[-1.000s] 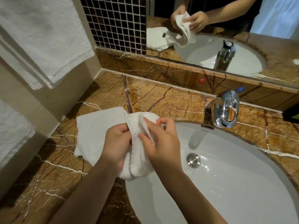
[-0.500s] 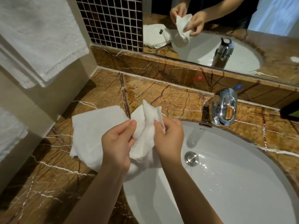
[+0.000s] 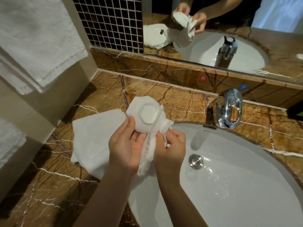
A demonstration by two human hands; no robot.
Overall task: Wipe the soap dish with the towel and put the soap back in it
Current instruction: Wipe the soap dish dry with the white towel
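Over the sink (image 3: 229, 185), a person's left hand (image 3: 126, 148) grips the white dish (image 3: 144, 115) with its underside toward us, while the right hand (image 3: 170, 148) pinches a bunched towel (image 3: 150, 148) against its edge. The wiping looks to be underway. No soap is visible, so returning it to the dish remains.
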